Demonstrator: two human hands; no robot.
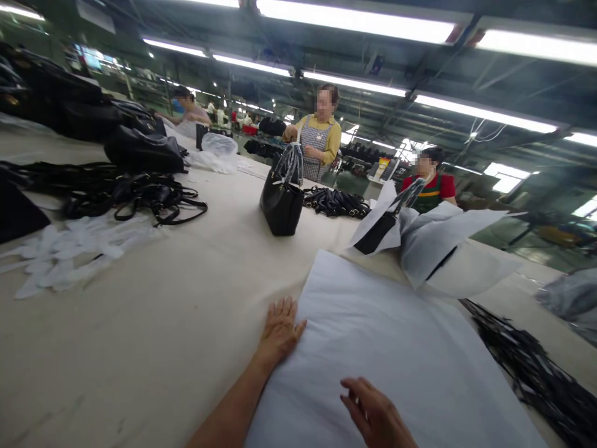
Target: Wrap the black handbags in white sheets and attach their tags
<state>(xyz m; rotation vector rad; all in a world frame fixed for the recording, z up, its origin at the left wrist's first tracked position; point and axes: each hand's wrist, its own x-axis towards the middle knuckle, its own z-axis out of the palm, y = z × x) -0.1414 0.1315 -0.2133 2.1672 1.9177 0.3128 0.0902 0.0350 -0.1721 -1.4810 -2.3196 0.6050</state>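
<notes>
A broad stack of white paper sheets (396,348) lies on the pale table in front of me. My left hand (280,330) rests flat at the left edge of the sheets, fingers spread, with nothing in it. Over the lower middle of the paper hovers my right hand (370,407), its fingers bent and parted, holding nothing. Beyond the paper a black handbag (282,202) stands upright, its handles in clear wrap. To its right, another black bag (377,233) sits partly wrapped in white paper.
Black straps (135,193) and white strips (74,255) lie on the left of the table (209,323), below piled black bags (69,106). More black straps (536,367) run along the right. A person in a checked apron (314,140) and one in red (431,186) are across the table.
</notes>
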